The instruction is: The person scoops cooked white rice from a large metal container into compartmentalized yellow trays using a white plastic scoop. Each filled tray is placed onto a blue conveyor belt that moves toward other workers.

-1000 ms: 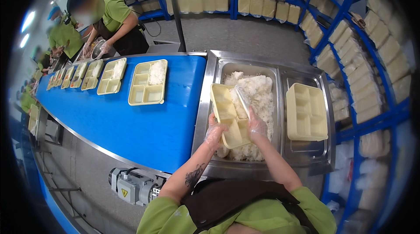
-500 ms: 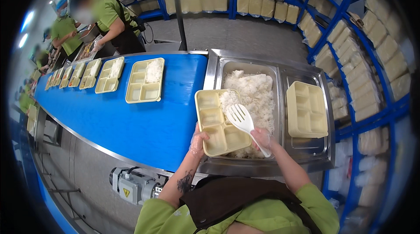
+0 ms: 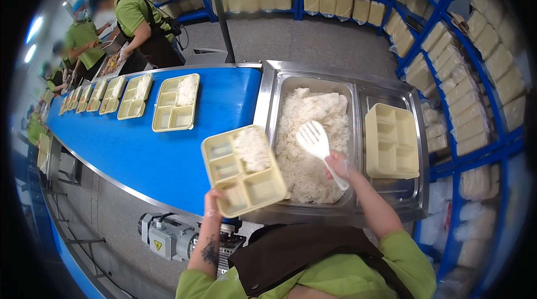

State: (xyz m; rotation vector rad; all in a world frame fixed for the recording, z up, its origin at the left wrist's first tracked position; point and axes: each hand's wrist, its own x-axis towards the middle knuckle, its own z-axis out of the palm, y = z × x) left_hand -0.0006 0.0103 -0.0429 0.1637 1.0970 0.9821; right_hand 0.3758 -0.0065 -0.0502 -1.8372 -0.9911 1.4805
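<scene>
My left hand point(image 3: 213, 204) grips a pale yellow compartment meal tray point(image 3: 235, 188) by its near left corner, holding it tilted over the end of the blue belt. White rice point(image 3: 251, 149) fills the tray's far right compartment; its other compartments hold none. In my gloved right hand point(image 3: 337, 166) is a white slotted rice spatula point(image 3: 314, 140), held by its handle above a steel pan point(image 3: 354, 131) heaped with cooked rice point(image 3: 313, 181). No rice clump shows on the spatula. Right of the pan stands a stack of meal trays point(image 3: 391, 171).
The blue conveyor belt point(image 3: 224, 95) carries a row of trays, the nearest tray point(image 3: 165, 123) with rice in it. Co-workers point(image 3: 137, 22) stand along its far side. A motor point(image 3: 168, 237) sits below the near edge. Blue shelves point(image 3: 428, 11) with bagged stacks line the back and right.
My left hand has carried the tray left, from over the rice pan to over the belt. The spatula has come away from the tray and stays above the rice. Belt trays have shifted slightly left.
</scene>
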